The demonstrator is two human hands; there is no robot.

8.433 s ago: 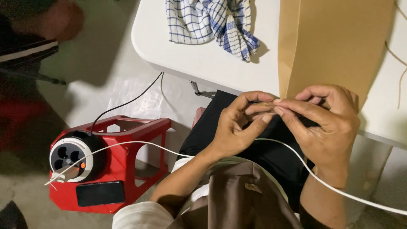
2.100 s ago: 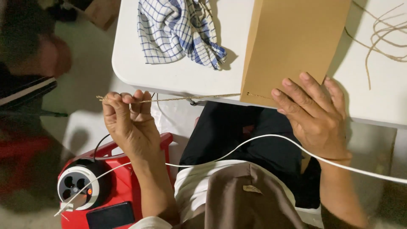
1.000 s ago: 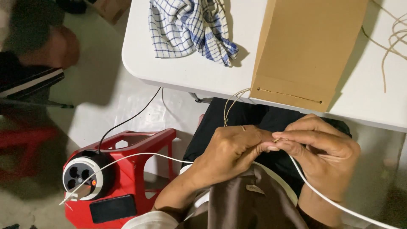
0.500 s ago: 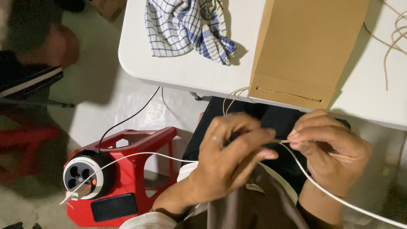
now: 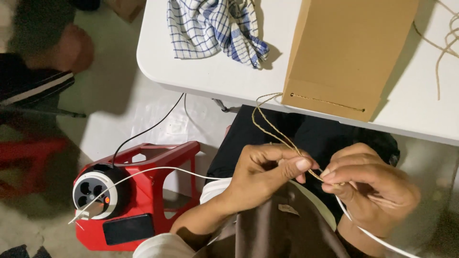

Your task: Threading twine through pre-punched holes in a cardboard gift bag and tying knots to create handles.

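Twine (image 5: 275, 131), thin and tan, runs from the near edge of the white desk (image 5: 215, 79) down to the person's lap, where both hands meet. Left hand (image 5: 265, 174): fingers pinched narrow on the twine. Right hand (image 5: 370, 188): fingers closed on the same twine just beside the left fingertips. The strand is threaded in a stitched line along the bottom of a flat brown paper bag (image 5: 351, 52) lying at the desk's near edge; contents of the bag cannot be seen. A blue-checked cloth (image 5: 213, 26) lies crumpled near the far edge. On the floor, a red stool (image 5: 158, 184) carries a cable reel (image 5: 95, 191) and a dark phone (image 5: 128, 229).
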